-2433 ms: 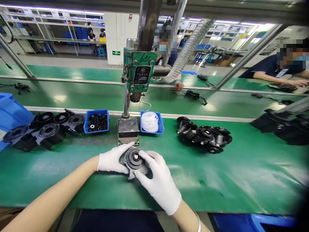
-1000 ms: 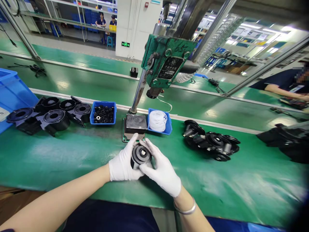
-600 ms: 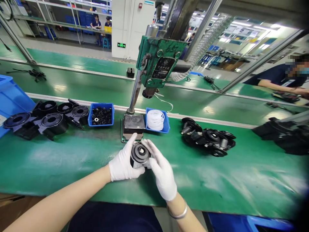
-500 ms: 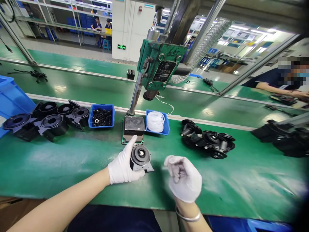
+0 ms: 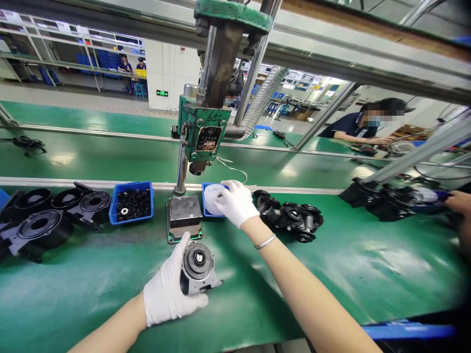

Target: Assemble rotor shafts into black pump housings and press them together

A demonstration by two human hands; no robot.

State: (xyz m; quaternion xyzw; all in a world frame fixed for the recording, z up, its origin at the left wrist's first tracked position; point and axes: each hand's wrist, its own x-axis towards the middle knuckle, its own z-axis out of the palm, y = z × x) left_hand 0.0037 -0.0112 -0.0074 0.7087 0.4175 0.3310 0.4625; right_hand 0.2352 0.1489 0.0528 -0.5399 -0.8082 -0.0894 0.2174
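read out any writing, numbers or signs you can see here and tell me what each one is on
"65": handwritten in dark marker on the green press head, near its top edge; a mark after it is unclear.
Black nameplate on that press head: it carries lettering, too small to read.
Green exit sign on the white pillar at the back: an arrow and characters, too blurred to read.
Nothing readable on the blue bins or the black parts.

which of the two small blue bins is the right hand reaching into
The right hand is in the blue bin of white rings, right of the press base plate. The other small bin, left of the plate, holds black parts and is untouched.
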